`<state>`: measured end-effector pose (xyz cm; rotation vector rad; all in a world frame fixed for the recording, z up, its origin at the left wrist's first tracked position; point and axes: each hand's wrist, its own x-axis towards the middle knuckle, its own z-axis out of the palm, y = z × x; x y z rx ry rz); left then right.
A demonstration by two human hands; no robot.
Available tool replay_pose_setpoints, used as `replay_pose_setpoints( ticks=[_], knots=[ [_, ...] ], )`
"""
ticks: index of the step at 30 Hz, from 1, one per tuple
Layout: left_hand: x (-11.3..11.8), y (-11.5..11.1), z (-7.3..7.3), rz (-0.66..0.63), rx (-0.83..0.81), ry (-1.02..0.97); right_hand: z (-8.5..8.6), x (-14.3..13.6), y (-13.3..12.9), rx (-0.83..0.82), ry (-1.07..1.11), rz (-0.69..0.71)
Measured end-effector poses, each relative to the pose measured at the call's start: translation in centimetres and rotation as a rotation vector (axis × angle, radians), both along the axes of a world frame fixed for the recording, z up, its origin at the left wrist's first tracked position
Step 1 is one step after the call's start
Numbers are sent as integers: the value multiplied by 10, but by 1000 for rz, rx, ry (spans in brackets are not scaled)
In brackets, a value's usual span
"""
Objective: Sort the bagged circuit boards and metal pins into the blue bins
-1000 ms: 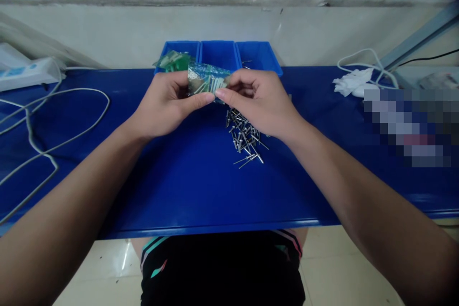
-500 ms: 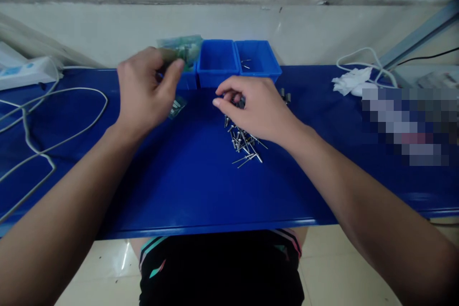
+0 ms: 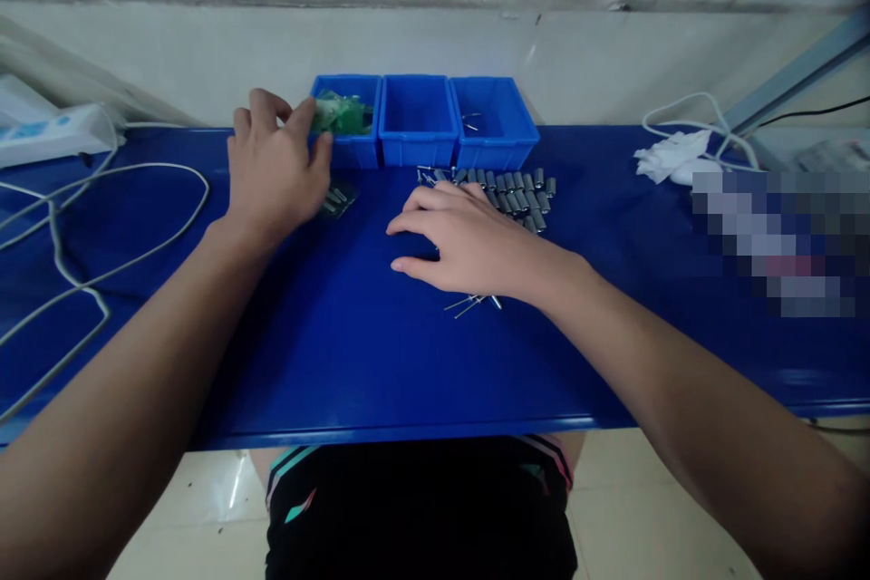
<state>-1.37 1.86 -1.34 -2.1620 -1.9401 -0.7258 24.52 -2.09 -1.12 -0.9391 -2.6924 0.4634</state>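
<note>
Beside the left blue bin (image 3: 345, 152), my left hand (image 3: 275, 168) is open, its fingers apart at the bin's left edge. Green plastic bags (image 3: 343, 115) lie inside that bin, close to the fingertips. Just right of the left hand's thumb, a small clear bag (image 3: 338, 198) with metal pieces lies on the table. My right hand (image 3: 468, 240) hovers palm down with fingers spread, holding nothing visible. It covers most of a pile of blind rivets (image 3: 468, 303), whose thin shanks poke out below it. Behind it stand several short metal cylinders (image 3: 520, 199) in rows.
A middle blue bin (image 3: 416, 150) and a right blue bin (image 3: 496, 154) stand by the wall; the right one holds a few rivets. White cables (image 3: 101, 290) and a power strip (image 3: 58, 136) lie left. Crumpled tissue (image 3: 672, 154) lies right.
My left hand has lowered and let go of a green bag, which now rests in the left bin. My right hand has moved towards me and spread its fingers, uncovering the metal cylinders.
</note>
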Motion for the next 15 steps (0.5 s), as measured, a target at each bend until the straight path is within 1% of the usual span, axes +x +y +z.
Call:
replay_pose_setpoints(
  ticks=[3, 7, 9, 12, 15],
  knots=[
    [0, 3, -3, -26, -49, 2, 1, 0, 0, 11, -3, -1],
    [2, 4, -9, 11, 0, -30, 3, 1, -1, 11, -15, 8],
    [4, 3, -11, -9, 4, -56, 3, 1, -2, 0, -29, 18],
    [6, 0, -10, -39, 25, -107, 4, 1, -3, -7, -45, 28],
    [6, -1, -6, -67, 59, -94, 4, 0, -5, 4, -49, 29]
  ],
)
